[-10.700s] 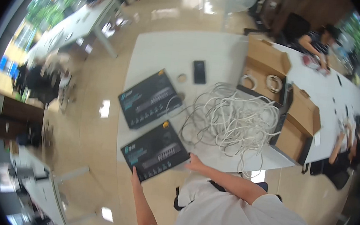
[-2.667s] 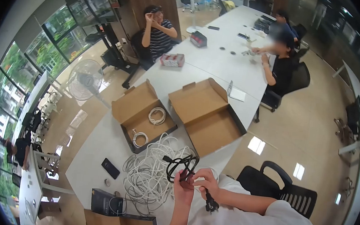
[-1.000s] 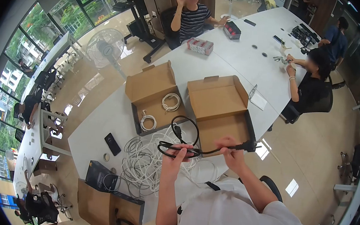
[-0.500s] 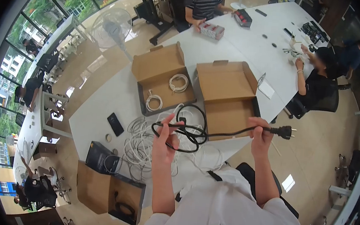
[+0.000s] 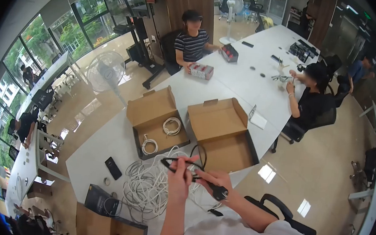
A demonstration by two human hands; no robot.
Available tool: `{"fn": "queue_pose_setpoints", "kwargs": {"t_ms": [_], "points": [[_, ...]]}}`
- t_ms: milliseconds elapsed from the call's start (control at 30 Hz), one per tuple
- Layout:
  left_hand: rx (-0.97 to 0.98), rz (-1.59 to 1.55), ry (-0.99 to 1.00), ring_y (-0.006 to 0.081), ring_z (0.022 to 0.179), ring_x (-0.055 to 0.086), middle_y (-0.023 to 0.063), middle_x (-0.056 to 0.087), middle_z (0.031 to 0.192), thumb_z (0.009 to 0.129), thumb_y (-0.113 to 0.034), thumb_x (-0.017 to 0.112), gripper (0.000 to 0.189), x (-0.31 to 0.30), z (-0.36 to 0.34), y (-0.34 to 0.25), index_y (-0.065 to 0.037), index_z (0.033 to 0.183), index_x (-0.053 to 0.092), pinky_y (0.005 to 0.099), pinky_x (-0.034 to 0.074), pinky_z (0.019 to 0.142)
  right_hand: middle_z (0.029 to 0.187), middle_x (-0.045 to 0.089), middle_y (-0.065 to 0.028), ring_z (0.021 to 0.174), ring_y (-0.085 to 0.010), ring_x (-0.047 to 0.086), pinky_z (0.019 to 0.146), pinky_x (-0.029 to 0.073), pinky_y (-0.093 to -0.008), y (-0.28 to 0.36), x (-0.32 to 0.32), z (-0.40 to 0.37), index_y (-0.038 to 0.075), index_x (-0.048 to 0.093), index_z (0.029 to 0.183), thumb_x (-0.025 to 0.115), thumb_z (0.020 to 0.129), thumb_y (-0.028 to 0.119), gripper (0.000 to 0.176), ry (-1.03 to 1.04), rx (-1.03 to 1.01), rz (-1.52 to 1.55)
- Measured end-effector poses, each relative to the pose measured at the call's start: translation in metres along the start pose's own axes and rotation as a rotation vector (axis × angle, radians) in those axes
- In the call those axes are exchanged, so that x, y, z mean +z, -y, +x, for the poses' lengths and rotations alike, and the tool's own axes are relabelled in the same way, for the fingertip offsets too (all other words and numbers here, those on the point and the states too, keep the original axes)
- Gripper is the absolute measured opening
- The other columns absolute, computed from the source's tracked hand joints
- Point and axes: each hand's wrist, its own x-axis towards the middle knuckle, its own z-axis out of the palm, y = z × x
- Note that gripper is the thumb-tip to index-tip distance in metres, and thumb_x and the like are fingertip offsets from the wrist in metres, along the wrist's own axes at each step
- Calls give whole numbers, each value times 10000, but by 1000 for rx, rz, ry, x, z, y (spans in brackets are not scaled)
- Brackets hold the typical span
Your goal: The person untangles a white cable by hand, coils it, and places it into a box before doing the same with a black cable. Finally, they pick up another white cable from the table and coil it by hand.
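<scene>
A black power cable (image 5: 202,155), partly looped, hangs between my two hands above the table. My left hand (image 5: 179,176) is closed on its coils. Close beside it, my right hand (image 5: 216,179) grips the cable, with the round black plug (image 5: 220,192) sticking out below the fingers. Under and left of my hands lies a tangled pile of white cables (image 5: 142,188). Beyond them stand an open box with two coiled white cables (image 5: 171,126) and an open box (image 5: 225,150) with a bare cardboard inside.
A phone (image 5: 113,168), a tape roll (image 5: 106,181) and a dark box (image 5: 100,200) lie at the left. Another open box (image 5: 129,234) sits nearest me. Across the table (image 5: 241,84) sit a person in stripes (image 5: 193,43) and a person in black (image 5: 312,95).
My right hand has moved left, close to my left hand, bringing the plug with it. The cable's straight stretch is gone. The view has tilted up.
</scene>
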Motion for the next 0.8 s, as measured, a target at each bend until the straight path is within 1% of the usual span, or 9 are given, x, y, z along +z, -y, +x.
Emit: {"fn": "queue_pose_setpoints", "kwargs": {"t_ms": [133, 233, 267, 333, 400, 433, 467, 567, 800], "points": [[-32, 193, 97, 29, 404, 388, 185, 603, 1195, 997, -258, 428, 358, 17, -9, -1, 31, 1190, 514, 172, 338, 387, 744, 616, -148, 656, -354, 602, 556, 467, -387, -14, 7, -6, 80, 600, 1068, 646, 823, 82, 250, 134, 194, 230], [7, 548, 154, 36, 421, 431, 151, 579, 1251, 991, -293, 433, 421, 27, -15, 2, 43, 1238, 498, 195, 372, 407, 766, 629, -157, 678, -357, 612, 568, 472, -395, -35, 22, -15, 71, 599, 1044, 614, 826, 44, 220, 178, 255, 161], [25, 720, 205, 144, 494, 566, 166, 568, 1262, 978, -321, 447, 453, 29, -15, 7, 43, 1240, 508, 263, 424, 430, 754, 626, -165, 695, -373, 613, 583, 480, -408, -46, 30, -21, 69, 578, 1084, 562, 851, 60, 234, 204, 295, 218], [395, 1039, 272, 211, 584, 619, 195, 602, 1179, 977, -298, 447, 475, 34, -4, 20, 47, 1303, 445, 284, 467, 489, 895, 614, -163, 847, -352, 606, 744, 470, -404, -41, 23, -14, 37, 534, 1128, 524, 870, 52, 259, 235, 387, 229], [316, 1266, 340, 362, 791, 647, 237, 575, 1179, 949, -289, 487, 506, 44, -9, 17, 53, 1316, 425, 361, 521, 603, 1007, 606, -158, 963, -344, 588, 865, 433, -423, -43, 22, -14, 30, 489, 1185, 522, 882, 97, 312, 194, 381, 204], [324, 1413, 321, 367, 784, 643, 236, 558, 1202, 940, -295, 498, 514, 62, -16, 6, 45, 1318, 425, 366, 524, 601, 1049, 605, -155, 1004, -348, 573, 905, 401, -443, -47, 25, -15, 38, 467, 1220, 539, 885, 146, 359, 134, 320, 166], [341, 1559, 302, 371, 777, 640, 234, 540, 1225, 930, -300, 510, 522, 79, -21, -2, 36, 1321, 425, 371, 527, 600, 1015, 634, -137, 969, -337, 599, 830, 437, -455, -58, 36, -15, 70, 457, 1255, 545, 878, 184, 404, -1, 180, 48], [368, 1731, 327, 352, 694, 644, 241, 487, 1277, 897, -308, 549, 493, 88, -22, 4, 18, 1257, 466, 394, 529, 564, 977, 656, -93, 948, -317, 601, 777, 441, -473, -76, 36, -21, 67, 530, 1183, 586, 843, 214, 375, 12, -21, -244], [531, 1768, 505, 280, 543, 607, 222, 562, 1111, 869, -242, 582, 338, 99, -63, 35, 33, 1063, 559, 357, 504, 494, 828, 634, -92, 748, -279, 581, 635, 434, -401, -87, 35, -15, 34, 617, 961, 582, 830, 132, 167, 157, 150, 345]]}}
